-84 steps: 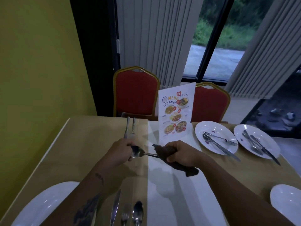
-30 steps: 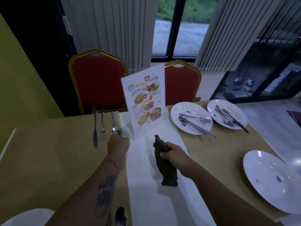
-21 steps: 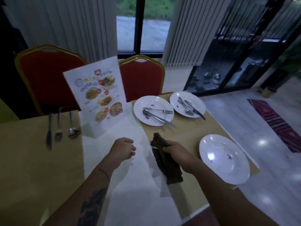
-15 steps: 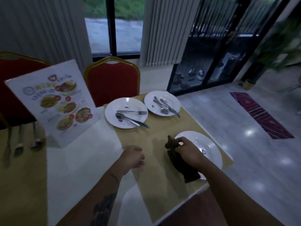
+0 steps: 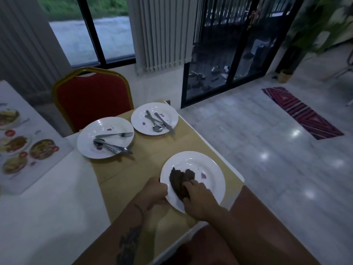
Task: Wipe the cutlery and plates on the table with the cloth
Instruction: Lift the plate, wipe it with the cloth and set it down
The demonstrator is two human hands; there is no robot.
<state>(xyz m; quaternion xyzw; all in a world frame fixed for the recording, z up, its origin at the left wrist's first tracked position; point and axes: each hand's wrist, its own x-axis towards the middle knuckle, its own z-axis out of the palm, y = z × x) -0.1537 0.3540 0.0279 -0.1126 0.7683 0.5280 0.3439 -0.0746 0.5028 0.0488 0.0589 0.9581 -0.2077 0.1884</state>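
Head view: near plate (image 5: 211, 167) under a dark cloth (image 5: 178, 181), at the table (image 5: 150, 150) corner.
Right hand (image 5: 198, 197): fingers curled round the cloth, pressing it onto the plate's left half; a purple spot (image 5: 203, 175) lies just right of it. Left hand (image 5: 154, 194): fingers curled, gripping the plate's left rim. Beyond: middle plate (image 5: 87, 138) with fork (image 5: 114, 134) and other cutlery; far plate (image 5: 138, 119) with cutlery, purple-spotted. Menu card (image 5: 21, 146) at left; red chair (image 5: 91, 98) behind.

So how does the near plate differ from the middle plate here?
The near plate carries only the cloth, held by the right hand; the middle plate carries cutlery. The left hand grips the near plate's rim; no hand touches the middle plate. Both are white with purple stains.
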